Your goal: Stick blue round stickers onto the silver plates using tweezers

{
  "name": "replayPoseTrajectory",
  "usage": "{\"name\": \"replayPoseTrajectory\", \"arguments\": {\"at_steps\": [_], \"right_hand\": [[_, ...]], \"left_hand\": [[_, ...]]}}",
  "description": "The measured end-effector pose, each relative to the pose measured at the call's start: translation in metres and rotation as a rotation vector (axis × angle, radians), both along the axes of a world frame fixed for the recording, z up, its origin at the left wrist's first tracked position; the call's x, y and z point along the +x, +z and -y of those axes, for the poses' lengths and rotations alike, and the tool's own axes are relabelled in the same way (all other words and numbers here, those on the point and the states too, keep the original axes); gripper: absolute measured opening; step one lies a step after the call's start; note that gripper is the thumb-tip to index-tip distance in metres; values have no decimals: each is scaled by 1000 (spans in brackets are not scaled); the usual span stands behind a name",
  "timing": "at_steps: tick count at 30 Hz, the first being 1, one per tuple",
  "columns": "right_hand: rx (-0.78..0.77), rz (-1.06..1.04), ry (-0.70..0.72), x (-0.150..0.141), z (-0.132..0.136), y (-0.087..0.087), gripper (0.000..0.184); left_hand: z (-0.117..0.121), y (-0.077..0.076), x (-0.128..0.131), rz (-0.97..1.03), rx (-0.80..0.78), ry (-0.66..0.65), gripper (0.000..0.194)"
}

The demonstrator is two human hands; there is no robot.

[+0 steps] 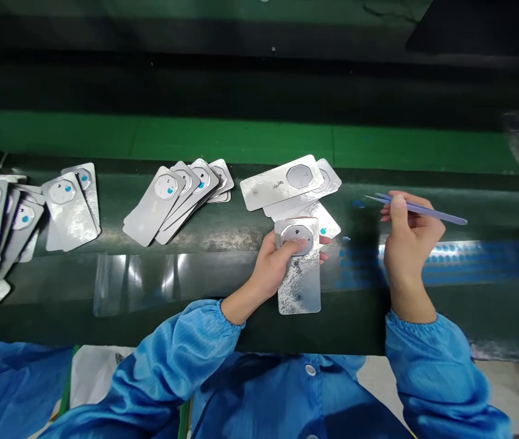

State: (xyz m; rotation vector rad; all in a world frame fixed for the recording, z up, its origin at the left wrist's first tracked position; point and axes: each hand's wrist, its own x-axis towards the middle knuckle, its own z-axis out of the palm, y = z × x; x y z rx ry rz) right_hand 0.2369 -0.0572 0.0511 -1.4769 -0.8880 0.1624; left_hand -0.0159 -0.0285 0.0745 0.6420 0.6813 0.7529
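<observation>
The left hand (272,263) wraps its fingers around the upper end of a silvery metal plate (299,286), near the front edge of the green belt (332,335); the plate looks light, stiff and slick, best held by its long edges; the right hand (410,241) pinches slim blue tweezers (428,211) narrowly, above a blue-dotted strip (469,259).

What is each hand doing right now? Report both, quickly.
Left hand: closed, holding a silver plate.
Right hand: closed, pinching blue tweezers.
</observation>
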Motion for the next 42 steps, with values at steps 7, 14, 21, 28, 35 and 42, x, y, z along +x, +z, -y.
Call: {"name": "replayPoseTrajectory", "arguments": {"at_steps": [7, 14, 21, 28, 35, 42], "right_hand": [[-55, -65, 242, 8, 3, 1, 49], [-343, -216, 605, 17, 36, 3, 46], [-488, -224, 773, 13, 72, 8, 44], [-497, -147, 772, 4, 86, 8, 40], [-452, -194, 801, 5, 86, 10, 35], [-141, -343, 723, -19, 68, 30, 20]], "left_hand": [[-6, 1, 1, -48, 35, 3, 61], [-11, 1, -1, 45, 0, -134, 53], [-5, -10, 5, -74, 11, -281, 44], [-6, -12, 5, -122, 54, -294, 28], [-5, -13, 6, -59, 45, -278, 36], [-2, -6, 3, 74, -1, -287, 55]]}}
